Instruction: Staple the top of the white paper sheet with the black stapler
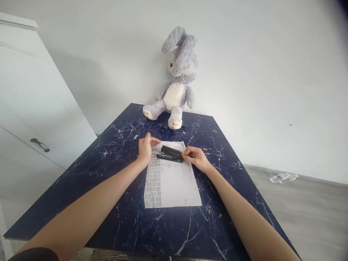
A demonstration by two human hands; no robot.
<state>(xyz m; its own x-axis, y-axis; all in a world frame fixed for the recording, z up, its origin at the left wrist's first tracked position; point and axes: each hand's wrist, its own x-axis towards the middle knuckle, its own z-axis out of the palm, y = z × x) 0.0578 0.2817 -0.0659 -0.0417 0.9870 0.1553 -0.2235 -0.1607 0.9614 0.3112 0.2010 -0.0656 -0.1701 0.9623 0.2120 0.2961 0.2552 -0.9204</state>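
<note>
A black stapler (pixel 170 153) with an orange end lies across the far part of a white printed sheet of paper (pixel 171 181) on the dark blue marbled table (pixel 108 203). My right hand (pixel 196 157) pinches the stapler's orange right end with its fingertips. My left hand (pixel 146 148) hovers just left of the stapler at the sheet's far left corner, with its fingers spread and holding nothing. Both forearms reach in from the near edge.
A grey and white plush rabbit (pixel 175 85) sits at the table's far edge against the white wall. A small grey piece (pixel 136 136) lies on the table left of my left hand. A white cabinet (pixel 29 119) stands left; a plastic wrapper (pixel 282 177) lies on the floor right.
</note>
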